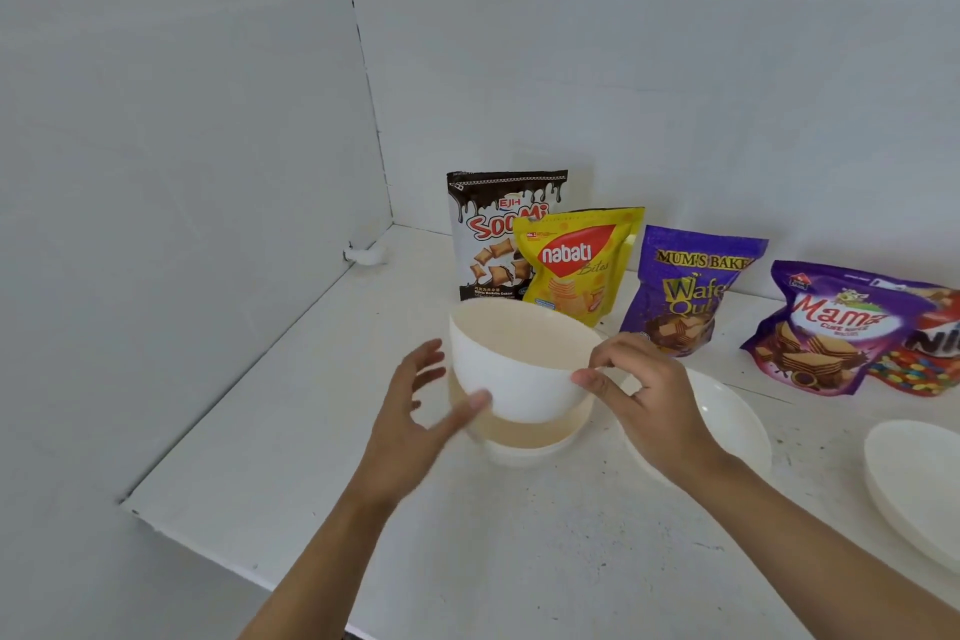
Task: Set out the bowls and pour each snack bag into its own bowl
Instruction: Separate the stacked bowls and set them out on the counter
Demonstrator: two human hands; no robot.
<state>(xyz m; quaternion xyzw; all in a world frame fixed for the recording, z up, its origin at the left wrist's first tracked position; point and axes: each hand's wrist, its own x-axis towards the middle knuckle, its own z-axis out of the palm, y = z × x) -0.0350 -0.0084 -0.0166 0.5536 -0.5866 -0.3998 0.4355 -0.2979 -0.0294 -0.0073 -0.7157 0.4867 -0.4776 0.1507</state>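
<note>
A white bowl (519, 364) is lifted and tilted above a stack of bowls (524, 437) on the white table. My right hand (644, 405) pinches its right rim. My left hand (415, 411) is at its left side, thumb against the wall, fingers spread. Another white bowl (727, 421) sits behind my right wrist, and a further one (914, 473) lies at the right edge. Snack bags stand along the wall: a black Soomi bag (493, 234), a yellow Nabati bag (576, 265), a purple Mum's Bakery wafer bag (685, 291), a purple Mama bag (831, 327) and a colourful candy bag (924, 359).
The white table (322, 421) meets white walls at the back and on the left. Its front edge runs diagonally at the lower left. A small white fitting (366, 255) sticks out where the left wall meets the table.
</note>
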